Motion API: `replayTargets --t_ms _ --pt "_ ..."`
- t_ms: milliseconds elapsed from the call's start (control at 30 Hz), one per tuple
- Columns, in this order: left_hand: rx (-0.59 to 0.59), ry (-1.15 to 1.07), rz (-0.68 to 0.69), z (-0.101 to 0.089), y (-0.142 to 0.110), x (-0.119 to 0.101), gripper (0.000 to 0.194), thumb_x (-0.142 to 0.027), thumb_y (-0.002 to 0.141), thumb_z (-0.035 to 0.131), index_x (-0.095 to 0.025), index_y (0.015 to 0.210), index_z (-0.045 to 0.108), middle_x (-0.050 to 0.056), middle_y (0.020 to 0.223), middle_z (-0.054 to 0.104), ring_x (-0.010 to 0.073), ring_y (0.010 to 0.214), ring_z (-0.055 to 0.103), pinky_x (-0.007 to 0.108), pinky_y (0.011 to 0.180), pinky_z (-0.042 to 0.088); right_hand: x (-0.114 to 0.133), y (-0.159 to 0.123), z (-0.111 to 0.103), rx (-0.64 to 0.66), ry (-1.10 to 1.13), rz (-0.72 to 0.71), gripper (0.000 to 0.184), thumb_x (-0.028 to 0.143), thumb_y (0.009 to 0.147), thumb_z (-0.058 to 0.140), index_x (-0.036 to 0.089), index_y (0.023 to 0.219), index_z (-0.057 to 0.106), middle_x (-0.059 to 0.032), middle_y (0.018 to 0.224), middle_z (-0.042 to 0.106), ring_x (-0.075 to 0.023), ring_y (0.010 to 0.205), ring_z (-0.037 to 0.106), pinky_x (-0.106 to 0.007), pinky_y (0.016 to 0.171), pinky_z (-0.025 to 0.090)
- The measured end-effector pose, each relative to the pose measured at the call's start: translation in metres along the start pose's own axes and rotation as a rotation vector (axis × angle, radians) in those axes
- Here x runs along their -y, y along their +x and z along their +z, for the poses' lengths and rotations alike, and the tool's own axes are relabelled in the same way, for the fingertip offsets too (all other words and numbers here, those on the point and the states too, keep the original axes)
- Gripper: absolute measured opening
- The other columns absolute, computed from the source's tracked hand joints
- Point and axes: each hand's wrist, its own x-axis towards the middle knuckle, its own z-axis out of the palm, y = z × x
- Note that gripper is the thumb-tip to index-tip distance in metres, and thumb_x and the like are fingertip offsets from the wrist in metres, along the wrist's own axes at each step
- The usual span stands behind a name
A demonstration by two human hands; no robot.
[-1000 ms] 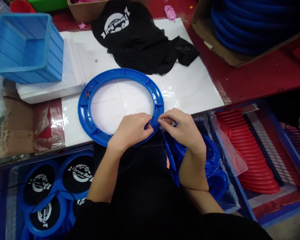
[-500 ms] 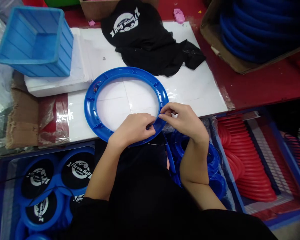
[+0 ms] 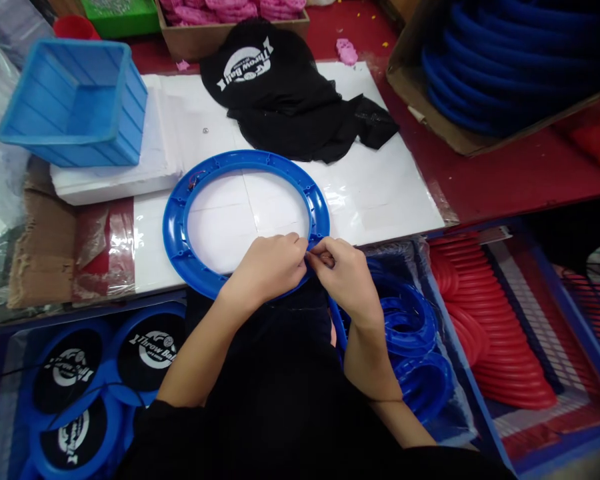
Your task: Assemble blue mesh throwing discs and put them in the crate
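A blue plastic ring, its ribbed inner side up, lies at the front edge of the white work surface. A small part with thin wires sits in its far left channel. My left hand is closed over the ring's near right rim, fingers curled down onto it. Right beside it, my right hand pinches thumb and forefinger together at the same rim. Whatever lies between those fingertips is too small or hidden to make out. Black mesh cloth pieces printed "Throw Ball" lie behind the ring.
A light-blue bin stands on a white block at left. A carton of blue rings is at back right, a box of pink pieces at the back. Below the table edge are crates with blue rings, red rings and black-faced discs.
My right hand has moved down and left, closer to my left hand at the ring's rim. The camera view has shifted slightly. My left hand remains on the rim.
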Motion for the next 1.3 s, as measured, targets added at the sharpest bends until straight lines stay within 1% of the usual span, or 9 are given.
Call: replayTargets --t_ms 100,200,333,500,667,833,933,1067,1300 --pt "0.004 -0.062 0.039 0.002 -0.004 0.006 0.020 -0.022 0.098 0.047 -0.018 0.101 0.067 0.008 0.098 0.073 0.0239 0.084 0.067 0.033 0.065 0.039 0.000 -0.003 -0.007 0.092 0.011 -0.075 0.017 0.017 0.097 0.063 0.023 0.082 0.062 -0.0003 0.072 0.057 -0.0201 0.076 0.057 -0.032 0.069 0.040" --pt "0.005 -0.184 0.089 0.003 -0.011 0.017 0.015 -0.023 0.096 0.050 -0.021 0.088 0.063 0.003 0.089 0.071 0.0188 0.074 0.061 0.032 0.063 0.034 -0.003 -0.004 -0.020 0.215 0.120 -0.164 0.012 0.017 0.099 0.062 0.024 0.091 0.069 -0.0003 0.077 0.065 -0.0188 0.076 0.061 -0.032 0.072 0.045" --pt "0.014 -0.289 0.113 0.005 -0.017 0.025 0.014 -0.021 0.089 0.052 -0.021 0.075 0.054 0.000 0.079 0.066 0.0151 0.067 0.052 0.031 0.063 0.031 -0.004 0.001 -0.034 0.125 0.074 -0.206 0.008 0.020 0.099 0.067 0.023 0.092 0.071 -0.0007 0.077 0.065 -0.0190 0.075 0.061 -0.033 0.072 0.046" --pt "-0.004 -0.325 0.105 0.008 -0.017 0.025 0.013 -0.022 0.087 0.051 -0.021 0.073 0.050 -0.001 0.074 0.063 0.0141 0.065 0.046 0.031 0.063 0.028 -0.001 0.018 -0.030 0.088 -0.060 -0.361 0.012 0.019 0.101 0.065 0.023 0.090 0.068 -0.0036 0.082 0.068 -0.0223 0.084 0.059 -0.036 0.076 0.046" --pt "-0.007 -0.340 0.099 0.009 -0.017 0.027 0.014 -0.022 0.088 0.052 -0.021 0.075 0.051 -0.001 0.076 0.065 0.0141 0.066 0.049 0.031 0.064 0.030 -0.005 0.026 -0.022 0.122 -0.110 -0.322 0.013 0.018 0.098 0.068 0.022 0.086 0.066 -0.0034 0.080 0.068 -0.0229 0.082 0.058 -0.036 0.075 0.045" --pt "0.022 -0.293 0.092 0.004 -0.023 0.026 0.015 -0.026 0.094 0.056 -0.021 0.080 0.058 0.000 0.083 0.070 0.0162 0.071 0.058 0.031 0.064 0.034 -0.003 0.015 -0.015 0.066 -0.133 -0.225 0.015 0.018 0.097 0.066 0.023 0.084 0.063 -0.0029 0.076 0.065 -0.0232 0.081 0.058 -0.035 0.074 0.043" --pt "-0.034 -0.236 -0.012 0.004 -0.022 0.012 0.020 -0.034 0.102 0.055 -0.020 0.093 0.066 0.003 0.096 0.075 0.0198 0.081 0.067 0.032 0.066 0.039 0.000 0.009 -0.010 0.039 -0.152 -0.188 0.015 0.017 0.097 0.065 0.023 0.083 0.061 -0.0025 0.075 0.064 -0.0231 0.079 0.057 -0.035 0.072 0.041" --pt "-0.119 -0.108 -0.199 0.009 -0.015 -0.011 0.026 -0.020 0.105 0.045 -0.019 0.106 0.070 0.006 0.107 0.077 0.0242 0.091 0.073 0.034 0.066 0.042 -0.001 0.005 -0.005 0.017 -0.172 -0.159 0.016 0.018 0.098 0.065 0.023 0.083 0.060 -0.0018 0.073 0.061 -0.0222 0.075 0.055 -0.035 0.069 0.039" --pt "-0.139 -0.119 -0.225 0.012 -0.014 -0.017 0.021 -0.024 0.101 0.051 -0.022 0.105 0.072 0.005 0.106 0.078 0.0244 0.093 0.074 0.034 0.072 0.048 0.000 0.000 -0.001 -0.021 -0.202 -0.130 0.015 0.019 0.098 0.065 0.023 0.085 0.062 -0.0023 0.075 0.062 -0.0224 0.077 0.057 -0.034 0.071 0.039"
